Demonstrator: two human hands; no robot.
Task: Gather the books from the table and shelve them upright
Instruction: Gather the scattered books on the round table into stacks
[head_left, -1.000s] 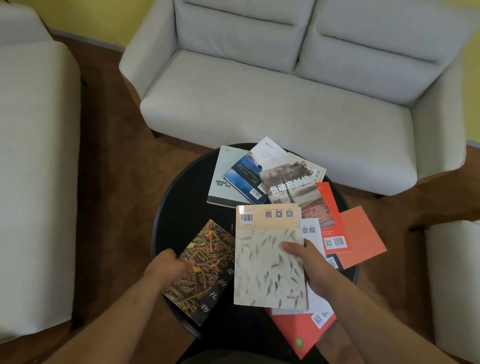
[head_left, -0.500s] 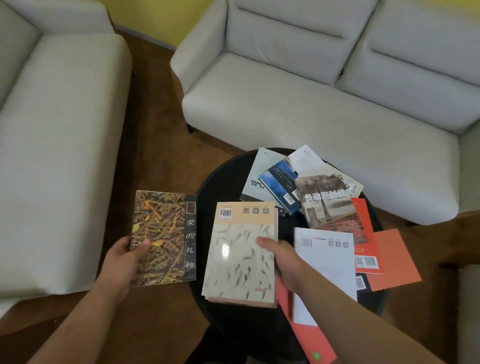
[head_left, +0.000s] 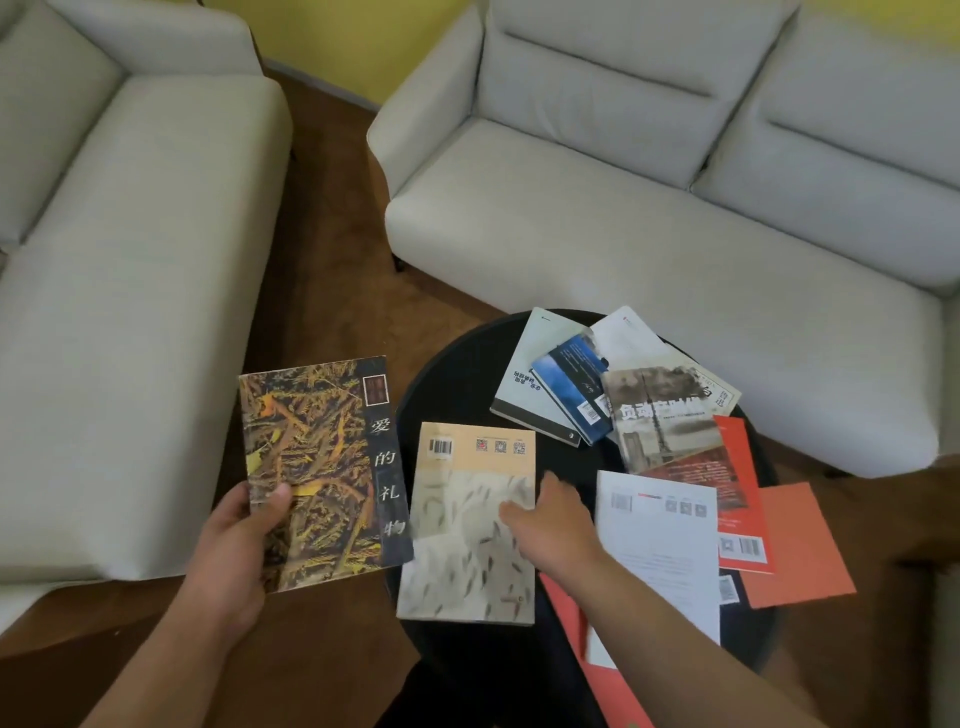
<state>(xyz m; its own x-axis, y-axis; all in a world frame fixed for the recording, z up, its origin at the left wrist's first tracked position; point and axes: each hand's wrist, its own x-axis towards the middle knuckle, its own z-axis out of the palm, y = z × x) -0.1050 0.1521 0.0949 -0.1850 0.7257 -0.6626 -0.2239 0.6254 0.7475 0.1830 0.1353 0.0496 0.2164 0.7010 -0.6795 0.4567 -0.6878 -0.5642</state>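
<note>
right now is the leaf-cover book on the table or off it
Off it. The left hand grips the closed leaf-cover book over the floor, left of the black table.

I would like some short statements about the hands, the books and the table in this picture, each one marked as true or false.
1. The left hand holds the leaf-cover book, with the thumb on its cover. True.
2. The right hand holds nothing. False: it holds the fish-pattern book by its right edge.
3. The table is round and black. True.
4. The blue book stands upright on the table. False: it lies flat at the far side, overlapping other books.
</note>
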